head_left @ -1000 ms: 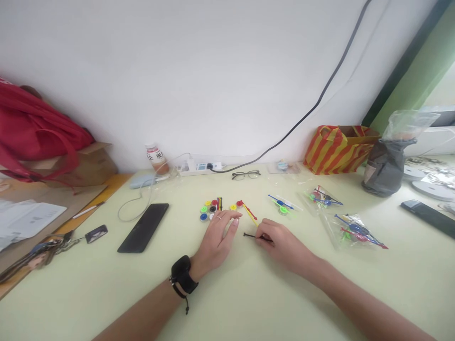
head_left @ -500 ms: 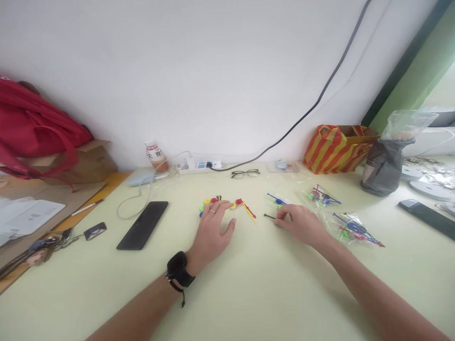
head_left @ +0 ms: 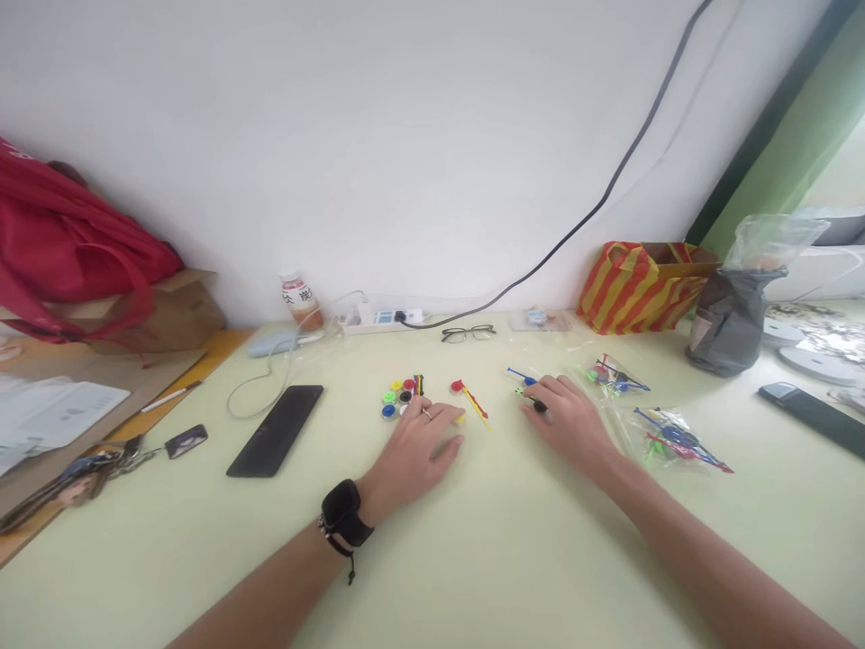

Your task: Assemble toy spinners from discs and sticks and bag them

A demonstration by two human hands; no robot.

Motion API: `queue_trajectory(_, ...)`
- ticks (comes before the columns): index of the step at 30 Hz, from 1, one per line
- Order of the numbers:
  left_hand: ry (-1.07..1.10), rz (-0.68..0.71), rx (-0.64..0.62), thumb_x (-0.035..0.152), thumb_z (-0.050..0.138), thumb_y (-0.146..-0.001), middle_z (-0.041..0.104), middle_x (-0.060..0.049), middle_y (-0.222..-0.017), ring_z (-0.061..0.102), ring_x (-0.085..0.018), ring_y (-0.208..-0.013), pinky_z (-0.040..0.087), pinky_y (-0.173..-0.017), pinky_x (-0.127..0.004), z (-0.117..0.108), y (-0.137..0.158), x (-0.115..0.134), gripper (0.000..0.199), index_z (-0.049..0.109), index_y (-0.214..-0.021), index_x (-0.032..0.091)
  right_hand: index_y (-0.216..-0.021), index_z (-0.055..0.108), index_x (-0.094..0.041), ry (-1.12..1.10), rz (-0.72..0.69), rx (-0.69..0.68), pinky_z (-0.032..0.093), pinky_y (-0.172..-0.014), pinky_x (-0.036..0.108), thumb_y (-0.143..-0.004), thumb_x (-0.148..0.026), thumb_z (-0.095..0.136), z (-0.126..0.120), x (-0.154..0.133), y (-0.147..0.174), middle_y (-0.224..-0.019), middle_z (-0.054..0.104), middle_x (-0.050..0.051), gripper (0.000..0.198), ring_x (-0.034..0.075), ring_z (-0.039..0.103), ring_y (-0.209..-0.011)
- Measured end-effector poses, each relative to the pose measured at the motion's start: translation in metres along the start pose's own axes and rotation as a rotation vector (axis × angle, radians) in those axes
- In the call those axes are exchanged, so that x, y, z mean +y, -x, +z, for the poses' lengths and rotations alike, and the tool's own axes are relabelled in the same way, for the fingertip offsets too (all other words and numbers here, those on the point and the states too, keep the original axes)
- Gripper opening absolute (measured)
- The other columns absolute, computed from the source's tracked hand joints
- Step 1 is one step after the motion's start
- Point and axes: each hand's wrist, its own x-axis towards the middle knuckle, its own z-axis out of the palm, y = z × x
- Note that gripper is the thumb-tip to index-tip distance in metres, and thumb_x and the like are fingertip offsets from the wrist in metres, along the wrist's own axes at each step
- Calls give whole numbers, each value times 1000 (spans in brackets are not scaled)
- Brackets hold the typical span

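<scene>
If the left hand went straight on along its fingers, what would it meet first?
Probably the yellow disc, which the left hand partly hides and may touch; the red arrow lies beyond.

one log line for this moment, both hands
left hand: at yellow disc, thumb spread; right hand: at black piece, grip unclear; red disc: on table

Red disc point(head_left: 458, 386), red-and-yellow striped bag point(head_left: 639, 293)
</scene>
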Motion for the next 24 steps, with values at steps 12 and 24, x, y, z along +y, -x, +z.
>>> queue_trajectory(12, 195, 33, 3, 20, 54, -100, 74, -5, -116, 64, -25, -112, 52, -102, -47, -1, 0, 4, 26, 70, -119, 29, -100, 70, -21, -313, -283, -252, 49, -81, 40, -100, -21, 55, -10, -51, 11, -96, 65, 8, 15, 24, 57, -93)
queue_trajectory(24, 199, 140, -104, 19, 57, -99, 72, -4, -130, 66, -25, -115, 53, -105, -47, -4, 1, 12, 41, 66, -136, 35, -113, 69, -22, -323, -226, -234, 49, -85, 41, -99, -18, 56, -4, -45, 11, -99, 67, 8, 19, 25, 59, -97)
